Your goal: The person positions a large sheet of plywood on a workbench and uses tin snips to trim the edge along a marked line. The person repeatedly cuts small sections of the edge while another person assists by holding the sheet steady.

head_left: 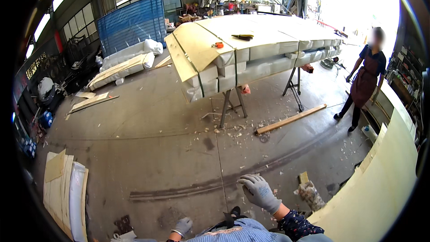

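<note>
My right hand [260, 192], in a grey work glove, is raised in front of my body with its fingers loosely bent and nothing in them. My left hand [182, 226], also gloved, hangs low near my blue-checked front; its fingers look slightly curled, and I see nothing held. Neither hand touches anything. Ahead, a long bundle [264, 54] wrapped in white plastic rests on metal trestles [234, 107]. Thin plywood sheets [264, 29] cover its top, and dark green straps [235, 68] run round it. On the plywood lie an orange tool [217, 45] and a black-and-yellow object [242, 37].
A wooden beam [291, 119] lies on the floor among wood scraps. Plywood sheets [380, 183] curve along my right, with a co-worker [368, 71] standing beyond. Wrapped boards [77, 197] lie at left; another wrapped bundle [123, 69] and a blue panel [132, 22] are farther back.
</note>
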`<state>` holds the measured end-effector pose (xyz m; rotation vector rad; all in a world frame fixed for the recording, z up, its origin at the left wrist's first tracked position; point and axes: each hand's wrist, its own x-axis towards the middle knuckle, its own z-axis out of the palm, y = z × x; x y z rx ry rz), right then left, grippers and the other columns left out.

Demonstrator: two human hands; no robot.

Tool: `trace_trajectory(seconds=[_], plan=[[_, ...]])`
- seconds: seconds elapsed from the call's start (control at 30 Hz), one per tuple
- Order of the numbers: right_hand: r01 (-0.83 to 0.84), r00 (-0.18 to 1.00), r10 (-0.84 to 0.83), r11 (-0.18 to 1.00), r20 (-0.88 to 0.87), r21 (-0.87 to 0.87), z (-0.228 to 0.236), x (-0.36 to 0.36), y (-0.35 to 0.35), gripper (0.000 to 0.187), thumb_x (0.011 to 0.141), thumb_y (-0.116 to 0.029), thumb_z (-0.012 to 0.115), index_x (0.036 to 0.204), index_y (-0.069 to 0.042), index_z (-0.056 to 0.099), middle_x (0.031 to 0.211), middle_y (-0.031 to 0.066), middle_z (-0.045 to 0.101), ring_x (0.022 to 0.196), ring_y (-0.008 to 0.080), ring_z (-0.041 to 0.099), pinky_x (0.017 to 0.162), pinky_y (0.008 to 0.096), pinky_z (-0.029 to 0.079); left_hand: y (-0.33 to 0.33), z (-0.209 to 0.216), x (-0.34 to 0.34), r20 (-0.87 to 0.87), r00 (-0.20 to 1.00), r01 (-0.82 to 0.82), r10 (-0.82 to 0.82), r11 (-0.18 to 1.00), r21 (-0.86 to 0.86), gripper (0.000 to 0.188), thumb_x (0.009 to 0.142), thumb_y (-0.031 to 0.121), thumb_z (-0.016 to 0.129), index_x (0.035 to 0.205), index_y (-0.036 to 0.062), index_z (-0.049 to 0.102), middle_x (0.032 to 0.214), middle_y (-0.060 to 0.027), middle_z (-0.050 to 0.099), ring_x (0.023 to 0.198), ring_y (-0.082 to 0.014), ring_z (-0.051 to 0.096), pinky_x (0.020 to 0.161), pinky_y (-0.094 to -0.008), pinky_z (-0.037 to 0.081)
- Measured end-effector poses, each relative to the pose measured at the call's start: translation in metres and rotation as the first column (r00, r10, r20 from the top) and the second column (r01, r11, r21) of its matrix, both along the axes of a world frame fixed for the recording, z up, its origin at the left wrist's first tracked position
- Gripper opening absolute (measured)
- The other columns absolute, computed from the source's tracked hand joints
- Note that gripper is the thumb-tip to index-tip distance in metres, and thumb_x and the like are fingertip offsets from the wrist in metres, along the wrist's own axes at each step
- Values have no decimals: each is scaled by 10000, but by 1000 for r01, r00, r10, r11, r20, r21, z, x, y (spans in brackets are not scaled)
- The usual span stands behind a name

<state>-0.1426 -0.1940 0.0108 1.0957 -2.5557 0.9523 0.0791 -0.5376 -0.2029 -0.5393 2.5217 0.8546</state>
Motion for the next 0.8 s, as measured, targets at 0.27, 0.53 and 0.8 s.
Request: trace_trajectory(seconds=[0.27,0.53,0.8], plan=[[34,994,-33,999,-103,5,46,-219,-21,348,811,-86,601,1158,-55,576,1163,132,604,1102,304,565,962,417,434,-72,-51,-102,306,931,-167,198,978,-125,309,838,317,524,955,100,710,998,-205,661,986,-373,626,858,-442,504],[157,969,-147,987,-201,36,89,-445,-60,398,802,-87,610,1190,-31,538,1181,159,586,1105,339,551,950,427,434,-111,-148,-285,308,951,-34,25,999,23,309,834,306,528,968,97,713,1023,-207,659,1011,-366,624,862,-444,507],[337,921,-310,937,-235,88,113,-699,-95,497,819,-177,623,1263,3,489,1250,193,549,1173,364,514,996,428,413,-150,-121,-565,-197,926,-261,322,922,285,240,843,254,601,887,39,698,840,-185,679,771,-322,673,699,-365,527]])
